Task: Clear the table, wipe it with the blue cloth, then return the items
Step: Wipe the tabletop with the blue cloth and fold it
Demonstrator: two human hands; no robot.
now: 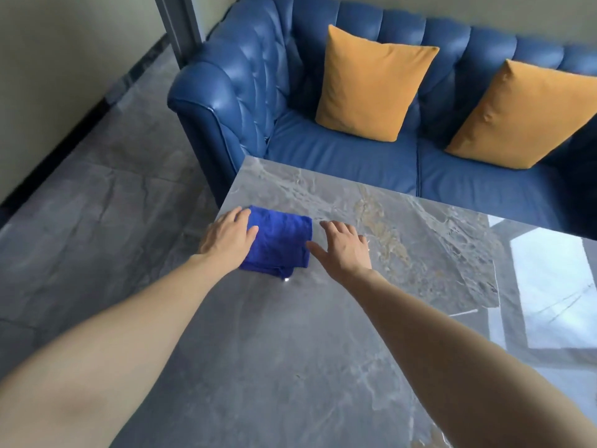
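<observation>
**Blue cloth rests at the surface's left edge, hands on either side**

Grey tiled floor (97, 205) lies open along the left, bordered by a wall with a dark skirting. A person's left hand (227, 236) lies flat at the left edge of the grey marble surface (290, 367), fingers (240, 216) together and loosely extended, the thumb resting on the folded blue cloth (279, 242) without gripping it. The cloth lies near the surface's far-left corner, just inside the edge. Just to its right the right hand (344, 250) is spread palm-down, fingers apart, thumb tip touching or nearly touching the cloth. The surface stretches bare toward the viewer and to the right. Beyond its far edge stands a blue sofa (339, 156) with two orange cushions (371, 82).
</observation>
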